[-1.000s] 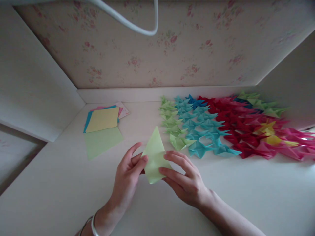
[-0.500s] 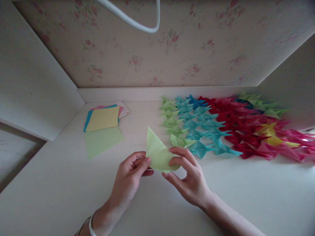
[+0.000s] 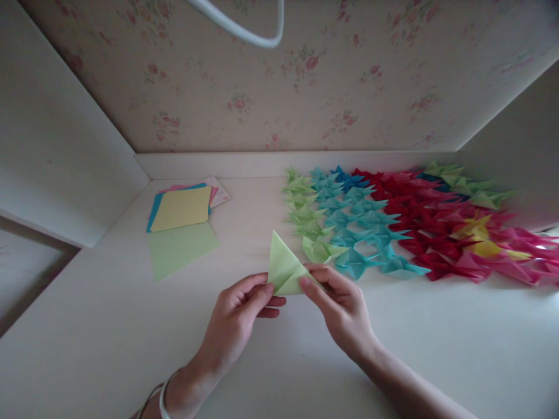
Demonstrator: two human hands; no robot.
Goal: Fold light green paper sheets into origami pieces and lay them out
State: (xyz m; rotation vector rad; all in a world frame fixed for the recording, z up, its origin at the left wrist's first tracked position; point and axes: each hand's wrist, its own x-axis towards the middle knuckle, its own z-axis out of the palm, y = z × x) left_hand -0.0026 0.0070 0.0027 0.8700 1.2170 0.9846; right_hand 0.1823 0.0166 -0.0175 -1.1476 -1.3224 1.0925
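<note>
A light green sheet of origami paper [image 3: 283,265], folded into a triangle with one point up, is held between both hands above the white desk. My left hand [image 3: 238,311] pinches its lower left corner between thumb and fingers. On the right side, my right hand [image 3: 338,297] grips the paper with the thumb on the near face and the fingers behind. A crease runs across the paper near the right thumb. Just beyond the right hand lie folded paper cranes [image 3: 321,249] in light green, the closest row to the paper.
Rows of teal cranes [image 3: 356,262], red cranes [image 3: 437,244] and pink and yellow ones cover the desk's right side. At the left sits a stack of coloured paper [image 3: 181,209] with a green sheet [image 3: 183,250] under it. A white cable [image 3: 236,26] hangs before the floral wall.
The right thumb has come up onto the paper's front and the right fingers have closed behind it. The curved lower right part is now flatter, and the paper has shifted slightly right.
</note>
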